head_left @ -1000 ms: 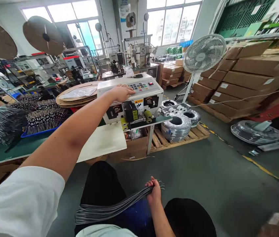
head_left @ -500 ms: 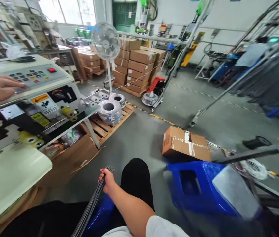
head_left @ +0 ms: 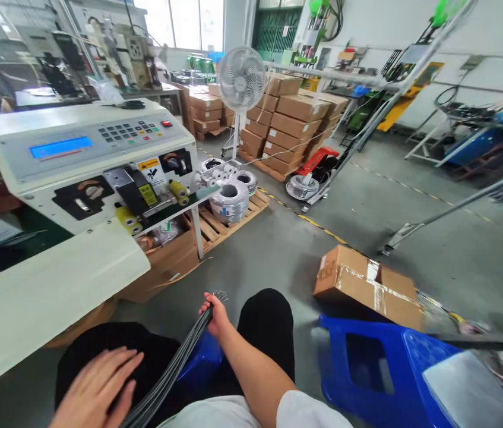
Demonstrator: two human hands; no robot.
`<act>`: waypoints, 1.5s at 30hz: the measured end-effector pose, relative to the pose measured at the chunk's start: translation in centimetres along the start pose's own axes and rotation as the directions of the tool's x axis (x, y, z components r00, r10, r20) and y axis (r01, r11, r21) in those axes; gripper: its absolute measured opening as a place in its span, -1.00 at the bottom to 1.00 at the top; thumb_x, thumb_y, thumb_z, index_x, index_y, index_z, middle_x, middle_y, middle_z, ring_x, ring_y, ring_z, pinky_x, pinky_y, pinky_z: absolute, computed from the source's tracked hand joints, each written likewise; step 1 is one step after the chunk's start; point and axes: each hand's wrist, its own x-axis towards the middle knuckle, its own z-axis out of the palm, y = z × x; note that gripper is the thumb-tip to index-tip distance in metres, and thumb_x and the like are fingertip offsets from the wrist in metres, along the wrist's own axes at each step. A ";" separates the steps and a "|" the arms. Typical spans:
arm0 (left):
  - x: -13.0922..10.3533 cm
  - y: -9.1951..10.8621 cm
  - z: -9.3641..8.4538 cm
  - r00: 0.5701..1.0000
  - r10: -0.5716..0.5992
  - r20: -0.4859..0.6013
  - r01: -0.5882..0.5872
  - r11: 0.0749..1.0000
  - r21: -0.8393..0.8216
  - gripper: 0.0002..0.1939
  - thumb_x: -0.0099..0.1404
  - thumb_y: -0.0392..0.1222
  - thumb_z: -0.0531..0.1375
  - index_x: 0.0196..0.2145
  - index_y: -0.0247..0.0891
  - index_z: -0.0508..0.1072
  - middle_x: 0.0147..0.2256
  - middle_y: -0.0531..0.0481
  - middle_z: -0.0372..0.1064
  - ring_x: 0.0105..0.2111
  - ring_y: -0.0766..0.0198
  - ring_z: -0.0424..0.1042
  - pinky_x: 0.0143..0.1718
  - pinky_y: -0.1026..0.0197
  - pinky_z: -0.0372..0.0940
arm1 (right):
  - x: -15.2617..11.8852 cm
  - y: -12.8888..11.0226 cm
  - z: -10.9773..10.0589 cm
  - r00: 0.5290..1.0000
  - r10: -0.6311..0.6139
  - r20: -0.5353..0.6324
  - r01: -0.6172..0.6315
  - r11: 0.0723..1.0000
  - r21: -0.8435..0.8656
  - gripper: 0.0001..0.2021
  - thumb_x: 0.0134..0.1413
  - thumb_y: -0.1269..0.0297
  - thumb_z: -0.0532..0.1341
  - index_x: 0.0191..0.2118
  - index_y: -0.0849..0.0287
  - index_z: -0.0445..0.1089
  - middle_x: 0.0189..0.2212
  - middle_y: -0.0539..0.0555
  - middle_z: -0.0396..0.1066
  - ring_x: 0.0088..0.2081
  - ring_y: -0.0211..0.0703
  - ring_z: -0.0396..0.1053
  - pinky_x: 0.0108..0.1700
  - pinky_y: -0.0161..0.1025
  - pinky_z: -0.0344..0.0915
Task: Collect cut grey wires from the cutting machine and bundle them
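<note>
My right hand (head_left: 217, 316) is wrapped round a bundle of thin grey wires (head_left: 179, 364) near its upper end. Stripped-looking tips stick out just past the fingers, and the bundle slants down across my lap to the lower left. My left hand (head_left: 102, 389) hovers over my left thigh, beside the lower part of the bundle. Its fingers are stretched out and slightly apart; I cannot tell whether it touches the wires. Ahead on the left stands a white wire-cutting machine (head_left: 95, 156) with a keypad, a lit blue display and yellow rollers.
A pale chute (head_left: 77, 273) slopes below the machine. To my right are a blue plastic stool (head_left: 367, 362) and a taped cardboard box (head_left: 367, 282). Wire coils (head_left: 230, 205) sit on a wooden pallet (head_left: 251, 211). Farther back are a fan (head_left: 241, 80) and stacked cartons (head_left: 293, 128).
My left hand has come down from the machine's keypad to beside the wires over my lap. My view has swung left, showing more of the machine. My right hand keeps its grip.
</note>
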 end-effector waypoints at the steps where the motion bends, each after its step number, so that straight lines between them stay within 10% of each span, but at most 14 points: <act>1: -2.2 0.1 1.5 0.999 -0.019 0.029 0.019 1.000 0.004 -0.59 0.30 0.08 0.12 0.10 0.15 0.40 0.04 0.12 0.45 0.04 0.12 0.43 0.05 0.07 0.40 | 0.0 0.2 0.0 1.000 0.009 0.008 -0.009 1.000 -0.006 -0.84 -0.04 0.36 0.24 -0.25 0.17 0.39 -0.69 -0.17 0.21 -0.64 -0.32 0.23 -0.44 -0.30 0.35; 6: -6.2 2.7 6.7 0.956 -0.230 0.181 0.216 0.972 0.096 -0.33 0.33 0.15 0.01 0.29 -0.20 0.18 0.10 -0.18 0.39 -0.01 0.01 0.45 -0.04 -0.02 0.39 | -0.6 1.8 0.3 0.999 0.004 0.054 -0.004 1.000 -0.010 -0.84 -0.05 0.40 0.25 -0.26 0.21 0.43 -0.67 -0.12 0.30 -0.58 -0.28 0.32 -0.37 -0.26 0.41; 14: -1.7 7.1 6.8 0.840 -0.294 0.456 0.249 0.956 0.157 -0.18 0.29 -0.03 0.11 0.39 -0.18 -0.15 0.03 -0.21 0.37 -0.12 0.10 0.47 -0.28 0.19 0.36 | -2.5 2.1 1.6 0.990 -0.054 0.129 0.041 0.994 0.099 -0.83 -0.01 0.36 0.32 -0.22 0.18 0.45 -0.55 -0.07 0.44 -0.44 -0.28 0.45 -0.19 -0.26 0.46; 19: -0.2 7.9 8.0 0.790 -0.321 0.523 0.231 0.945 0.232 -0.26 0.24 -0.32 0.09 0.35 -0.33 0.01 -0.24 -0.19 0.45 -0.26 0.07 0.50 -0.30 0.12 0.37 | -3.4 0.9 1.4 0.992 -0.102 0.079 0.092 0.988 0.124 -0.89 0.00 0.32 0.34 -0.29 0.11 0.46 -0.47 -0.07 0.51 -0.33 -0.26 0.51 -0.10 -0.25 0.47; 39: -1.0 8.4 8.0 0.799 -0.320 0.509 0.263 0.947 0.184 -0.38 0.26 -0.19 0.14 0.26 -0.34 0.19 -0.11 -0.26 0.43 -0.14 0.00 0.46 -0.21 0.05 0.39 | -4.0 1.0 0.8 0.990 -0.048 0.132 0.066 0.988 -0.137 -0.81 -0.05 0.26 0.33 -0.24 0.10 0.45 -0.48 -0.07 0.46 -0.36 -0.22 0.47 -0.14 -0.19 0.46; 45: 0.2 7.5 4.7 0.896 -0.241 0.372 0.224 0.970 0.090 -0.49 0.36 -0.02 0.09 0.22 -0.20 0.28 -0.03 -0.18 0.40 -0.09 0.06 0.44 -0.06 0.03 0.33 | -3.5 0.6 0.1 0.988 0.014 0.152 0.007 0.991 -0.136 -0.85 -0.09 0.29 0.36 -0.34 0.18 0.47 -0.41 0.03 0.53 -0.30 -0.15 0.51 -0.10 -0.16 0.45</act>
